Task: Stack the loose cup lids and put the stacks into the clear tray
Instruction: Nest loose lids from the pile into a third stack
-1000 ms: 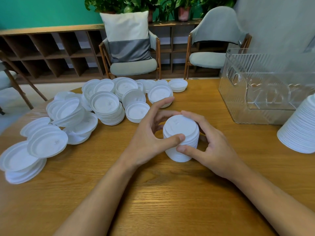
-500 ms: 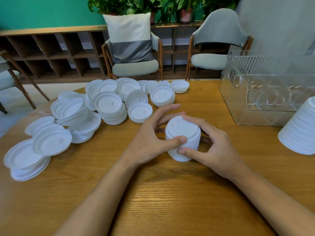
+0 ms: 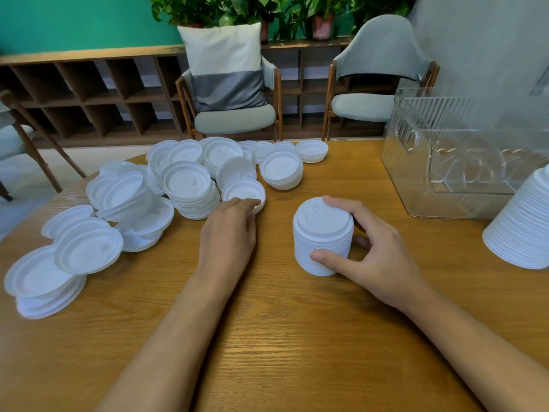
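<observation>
Right hand [image 3: 377, 251] grips the stack [image 3: 323, 236] of lids standing upright on the table [image 3: 282, 337], thumb low on the near side, fingers over the top rim and behind. Left hand [image 3: 228, 230] lies palm down, fingers loosely spread, fingertips on a loose lid [image 3: 243, 191] at the edge of the pile [image 3: 184, 188] (grip not clear, maybe just touching). Tray [image 3: 463, 162] sits far right, well apart from the stack; a second tall stack [image 3: 525, 230] stands just in front of it.
</observation>
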The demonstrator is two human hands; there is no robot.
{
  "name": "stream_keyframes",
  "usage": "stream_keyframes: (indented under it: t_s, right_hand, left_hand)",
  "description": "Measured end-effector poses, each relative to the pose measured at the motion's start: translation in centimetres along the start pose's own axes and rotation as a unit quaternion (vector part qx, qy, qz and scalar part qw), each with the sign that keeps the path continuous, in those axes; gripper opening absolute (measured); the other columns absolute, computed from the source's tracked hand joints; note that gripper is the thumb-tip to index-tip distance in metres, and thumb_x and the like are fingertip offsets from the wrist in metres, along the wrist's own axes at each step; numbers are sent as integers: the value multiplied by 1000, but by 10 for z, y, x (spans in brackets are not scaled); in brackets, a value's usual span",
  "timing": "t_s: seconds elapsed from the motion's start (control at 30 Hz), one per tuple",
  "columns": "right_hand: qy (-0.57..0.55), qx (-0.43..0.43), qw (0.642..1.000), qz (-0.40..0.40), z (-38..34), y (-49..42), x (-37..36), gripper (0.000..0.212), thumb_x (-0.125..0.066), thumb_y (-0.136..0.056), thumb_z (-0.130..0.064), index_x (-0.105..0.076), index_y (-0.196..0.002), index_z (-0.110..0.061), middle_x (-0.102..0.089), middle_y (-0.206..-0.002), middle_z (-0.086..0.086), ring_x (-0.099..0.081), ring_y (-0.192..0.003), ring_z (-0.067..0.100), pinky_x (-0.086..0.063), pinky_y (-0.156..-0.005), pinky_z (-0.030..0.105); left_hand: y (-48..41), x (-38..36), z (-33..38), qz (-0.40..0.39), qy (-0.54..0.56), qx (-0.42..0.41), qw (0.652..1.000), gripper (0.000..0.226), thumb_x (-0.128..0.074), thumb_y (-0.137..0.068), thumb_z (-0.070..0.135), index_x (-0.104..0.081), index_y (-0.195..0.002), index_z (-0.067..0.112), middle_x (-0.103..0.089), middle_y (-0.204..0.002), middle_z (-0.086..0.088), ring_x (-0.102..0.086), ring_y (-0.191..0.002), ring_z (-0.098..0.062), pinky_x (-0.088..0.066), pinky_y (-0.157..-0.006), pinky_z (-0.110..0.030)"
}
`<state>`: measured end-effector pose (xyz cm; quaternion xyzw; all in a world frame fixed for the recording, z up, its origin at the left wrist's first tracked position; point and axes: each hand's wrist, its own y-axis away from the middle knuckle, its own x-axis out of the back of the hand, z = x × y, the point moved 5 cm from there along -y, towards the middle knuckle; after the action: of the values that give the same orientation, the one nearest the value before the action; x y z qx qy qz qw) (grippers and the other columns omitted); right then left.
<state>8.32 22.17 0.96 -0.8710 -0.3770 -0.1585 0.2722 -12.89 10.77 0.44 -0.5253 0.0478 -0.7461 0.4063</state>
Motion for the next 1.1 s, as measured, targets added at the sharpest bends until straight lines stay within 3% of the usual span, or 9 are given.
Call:
stream_keyframes:
  t_s: [0.3,0.37,0.5,0.67,0.83,0.9,1.0,1.1]
  right_hand:
    - [3,-6,1000,-6,0,0,0,73,-82,-73,-59,-51,-139,-52,-56,-137,-29,-49,-134,-5,-48,-100,20]
    - [4,-6,1000,-7,0,0,0,73,-82,-72,-59,-51,-138,-52,-56,-137,-31,-49,-133,-5,-48,-99,15]
    - [10,-5,1000,-5,-1,-1,0,73,-83,-73,-58,-51,-139,-52,-55,-136,-32,-48,-133,-7,-46,-97,7]
    - [23,1,1000,6,1,-1,4,73,-83,-73,-57,-51,-138,-48,-57,-134,-29,-51,-132,-3,-48,-99,17]
    - [34,1,999,18,1,-2,4,72,-80,-73,-61,-51,-137,-47,-56,-132,-29,-50,-129,-7,-44,-95,7]
    - [30,1,999,16,2,-2,4,72,-80,-73,-61,-50,-137,-47,-57,-132,-28,-51,-129,-5,-47,-97,12]
    - [17,1,1000,17,3,-1,3,71,-82,-74,-57,-52,-137,-46,-59,-133,-24,-54,-131,1,-51,-102,27]
    - [16,-1,1000,17,1,0,4,70,-81,-75,-57,-52,-137,-44,-59,-132,-24,-53,-130,0,-51,-103,29]
  left_hand:
    - [-1,3,2,-3,-2,-2,1000,33,-66,-93,-2,-78,-119,15,-78,-105,-5,-72,-98,-27,-57,-82,-44]
    - [-2,2,2,-3,14,-4,1000,31,-70,-91,-2,-78,-115,16,-77,-102,-2,-72,-97,-23,-57,-82,-42]
    - [0,3,5,-5,51,0,999,21,-81,-87,7,-78,-105,17,-73,-95,5,-68,-92,-17,-53,-78,-35]
    - [1,10,15,31,155,8,987,20,-83,-89,20,-77,-107,21,-71,-91,11,-66,-86,-7,-55,-79,-28]
    - [3,16,24,43,279,78,956,36,-76,-93,15,-66,-127,23,-70,-96,12,-67,-93,-3,-52,-70,-11]
    - [2,17,23,44,332,109,936,35,-73,-95,14,-65,-128,23,-71,-98,10,-69,-92,-4,-57,-75,-18]
    - [1,14,22,21,430,162,888,34,-64,-99,8,-69,-129,22,-75,-109,3,-76,-91,-13,-63,-88,-41]
    - [1,13,26,-11,479,170,861,37,-57,-101,5,-70,-134,19,-74,-125,2,-74,-105,-18,-63,-83,-32]
